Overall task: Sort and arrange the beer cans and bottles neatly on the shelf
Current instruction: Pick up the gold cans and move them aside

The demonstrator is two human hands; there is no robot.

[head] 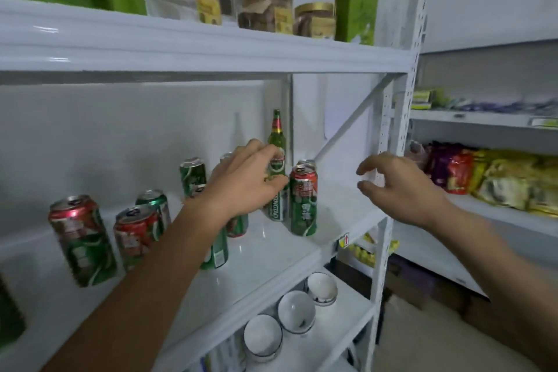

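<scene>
A green beer bottle point(276, 142) with a red neck label stands at the back of the middle shelf point(271, 254). My left hand point(241, 181) reaches in, and its fingers and thumb curl around the bottle at its round label. A red-and-green can point(303, 202) stands just right of the bottle, with another can top point(306, 164) behind it. More red-and-green cans stand scattered to the left point(81, 238) point(136, 235) point(193, 174), and one green can point(216, 251) is partly hidden under my forearm. My right hand point(401, 187) hovers with fingers spread, right of the cans, holding nothing.
The upper shelf holds gold-lidded jars point(265, 9) and green boxes point(356, 13). White bowls point(296, 311) sit on the lower shelf. A perforated upright post point(404, 118) bounds the shelf on the right. Snack packets point(498, 178) fill the neighbouring rack.
</scene>
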